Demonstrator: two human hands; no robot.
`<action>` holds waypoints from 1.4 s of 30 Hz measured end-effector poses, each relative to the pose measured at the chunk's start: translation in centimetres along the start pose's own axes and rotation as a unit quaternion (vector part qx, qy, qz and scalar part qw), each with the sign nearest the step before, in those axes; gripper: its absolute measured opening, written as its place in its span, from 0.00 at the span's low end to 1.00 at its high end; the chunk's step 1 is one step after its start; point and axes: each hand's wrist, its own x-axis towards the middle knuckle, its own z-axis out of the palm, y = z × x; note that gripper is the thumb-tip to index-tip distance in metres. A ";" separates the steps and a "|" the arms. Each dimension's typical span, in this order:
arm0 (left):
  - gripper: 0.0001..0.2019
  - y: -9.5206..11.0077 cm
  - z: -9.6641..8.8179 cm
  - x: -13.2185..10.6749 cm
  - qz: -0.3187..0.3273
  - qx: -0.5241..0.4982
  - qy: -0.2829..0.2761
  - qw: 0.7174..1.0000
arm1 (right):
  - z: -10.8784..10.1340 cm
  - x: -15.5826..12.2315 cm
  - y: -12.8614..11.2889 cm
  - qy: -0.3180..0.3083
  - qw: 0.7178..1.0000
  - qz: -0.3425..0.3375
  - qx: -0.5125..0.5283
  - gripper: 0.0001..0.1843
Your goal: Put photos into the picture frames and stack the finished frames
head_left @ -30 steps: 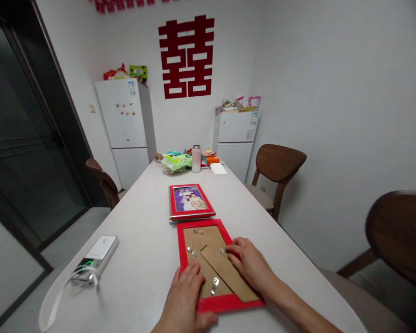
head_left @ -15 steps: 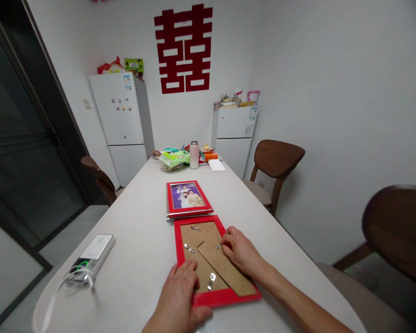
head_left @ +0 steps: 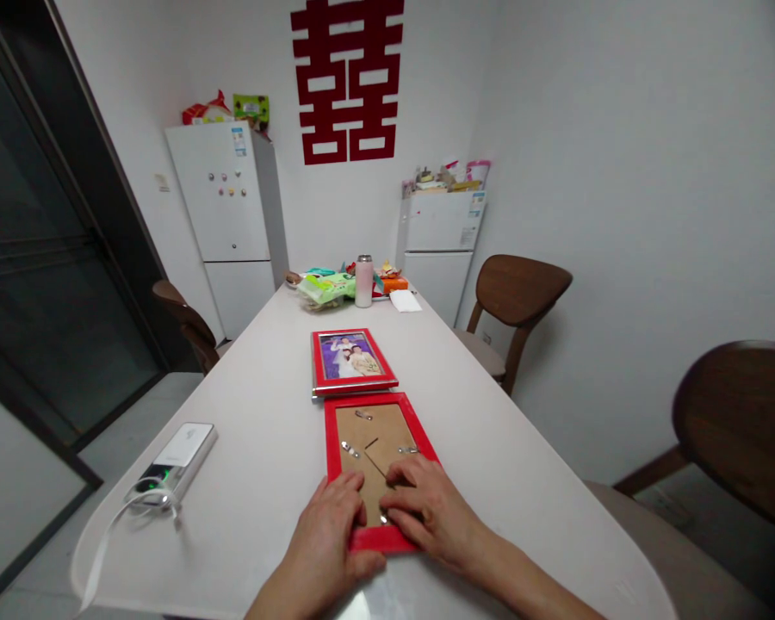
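A red picture frame (head_left: pixel 331 439) lies face down on the table, its brown backing board (head_left: pixel 387 430) upward. My left hand (head_left: pixel 326 527) grips its near left corner, fingers over the edge and thumb along the near side. My right hand (head_left: pixel 430 508) rests across the board with fingers bent; their tips are at the near metal clip (head_left: pixel 383 520). The right clip (head_left: pixel 408 450) now points sideways over the red border. A left clip (head_left: pixel 350 449) and a top clip (head_left: pixel 363 415) also show. My right hand covers most of the stand leg.
Just beyond is another red frame (head_left: pixel 387 379) with a photo, stacked on a silver-edged one. A power bank (head_left: pixel 184 448) with a white cable lies at left. A pink bottle (head_left: pixel 363 282) and green packages (head_left: pixel 326 288) stand far back. Chairs (head_left: pixel 520 288) flank the table (head_left: pixel 258 430).
My right hand has moved from the right clip down to the near clip. The right clip has turned outward to reach the border. My left hand stays on the frame's corner.
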 end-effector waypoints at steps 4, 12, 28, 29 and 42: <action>0.13 0.1 -0.2 -0.1 -0.003 -0.009 -0.002 1.000 | -0.1 0.0 -1.4 -0.050 0.998 -0.023 -0.003 0.11; 0.14 -0.2 0.0 -0.4 0.000 -0.019 0.021 1.000 | -1.0 -0.9 -1.7 -0.083 0.996 -0.030 -0.018 0.12; 0.12 0.3 -0.2 -0.5 0.011 -0.047 0.024 0.999 | 3.5 8.1 -0.2 -0.034 0.994 0.058 -0.088 0.11; 0.13 0.3 -0.2 -0.5 0.009 -0.051 0.025 0.998 | 3.8 8.3 -0.1 -0.037 0.994 0.057 -0.090 0.11; 0.15 -0.4 0.1 -0.5 -0.014 -0.045 0.006 0.999 | 2.3 9.1 2.0 0.002 0.988 0.120 -0.097 0.12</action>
